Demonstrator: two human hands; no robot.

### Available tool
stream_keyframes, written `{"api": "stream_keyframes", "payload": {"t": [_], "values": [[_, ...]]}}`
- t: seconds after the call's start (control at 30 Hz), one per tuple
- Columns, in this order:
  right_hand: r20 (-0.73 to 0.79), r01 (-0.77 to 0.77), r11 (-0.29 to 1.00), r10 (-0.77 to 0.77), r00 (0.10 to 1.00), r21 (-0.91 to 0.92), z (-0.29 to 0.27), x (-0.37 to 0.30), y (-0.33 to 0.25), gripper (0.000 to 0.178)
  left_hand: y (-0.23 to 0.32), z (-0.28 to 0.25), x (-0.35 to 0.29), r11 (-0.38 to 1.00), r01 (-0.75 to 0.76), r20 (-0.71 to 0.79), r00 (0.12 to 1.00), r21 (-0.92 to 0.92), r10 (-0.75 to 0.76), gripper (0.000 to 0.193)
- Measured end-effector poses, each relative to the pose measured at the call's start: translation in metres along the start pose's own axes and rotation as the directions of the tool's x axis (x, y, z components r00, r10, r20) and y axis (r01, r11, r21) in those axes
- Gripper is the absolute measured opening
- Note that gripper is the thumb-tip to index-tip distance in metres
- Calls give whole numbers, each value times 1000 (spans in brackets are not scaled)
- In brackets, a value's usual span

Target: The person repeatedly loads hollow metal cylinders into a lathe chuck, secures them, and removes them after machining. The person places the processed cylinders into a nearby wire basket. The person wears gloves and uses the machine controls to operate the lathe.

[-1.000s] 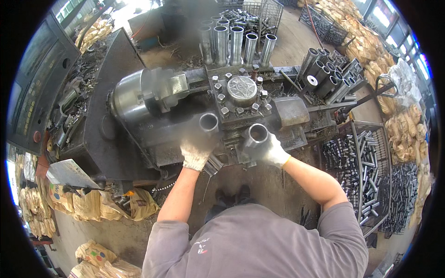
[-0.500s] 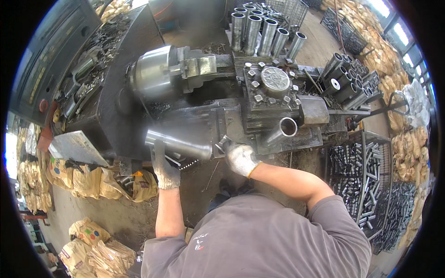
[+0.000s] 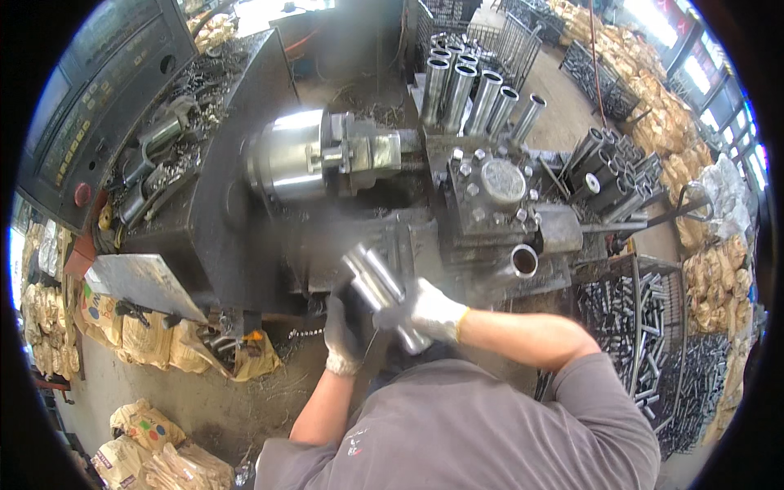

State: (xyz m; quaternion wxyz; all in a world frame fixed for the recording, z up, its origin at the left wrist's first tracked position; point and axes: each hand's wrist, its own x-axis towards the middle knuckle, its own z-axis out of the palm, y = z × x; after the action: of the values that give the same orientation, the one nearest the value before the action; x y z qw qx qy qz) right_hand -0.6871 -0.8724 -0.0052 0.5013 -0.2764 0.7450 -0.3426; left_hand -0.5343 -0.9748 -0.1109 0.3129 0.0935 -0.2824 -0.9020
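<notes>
since the earlier frame, the tube [image 3: 378, 287] has been brought in from the left and is now gripped by both gloved hands: the right hand [image 3: 431, 311] is closed around its lower end, the left hand [image 3: 346, 327] just beside it. a second tube [image 3: 523, 260] is seen up and right of the right hand. the held tube is motion-blurred; the left fingers are partly hidden.

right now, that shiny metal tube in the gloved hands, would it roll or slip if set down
Probably rolls: the metal tube is round and smooth. Likely rigid and fairly heavy, since both the left hand and right hand are on it. Its polished surface looks slippery, though the gloves should help the grip.
</notes>
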Motion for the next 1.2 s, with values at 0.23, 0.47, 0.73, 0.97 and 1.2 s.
{"api": "stream_keyframes", "payload": {"t": [0.23,0.47,0.73,0.97,1.2], "values": [[100,590,802,-582,807,-93,-56,-75,-77,79,-75,-120,30,-649,120,-155,988,751,3,34],[-135,510,579,-734,666,-636,-192,-55,-135,75,7,-24,40,-530,60,23,989,846,149,25],[-159,82,310,-677,719,-947,-287,81,-114,56,219,197,279,-112,-170,202,875,979,440,48],[-17,29,110,-394,919,-994,-301,141,-81,34,156,143,254,-670,-297,369,929,680,-37,116],[233,291,283,-221,947,-914,-300,224,-54,55,141,113,268,-861,-202,341,939,466,-36,114]]}}
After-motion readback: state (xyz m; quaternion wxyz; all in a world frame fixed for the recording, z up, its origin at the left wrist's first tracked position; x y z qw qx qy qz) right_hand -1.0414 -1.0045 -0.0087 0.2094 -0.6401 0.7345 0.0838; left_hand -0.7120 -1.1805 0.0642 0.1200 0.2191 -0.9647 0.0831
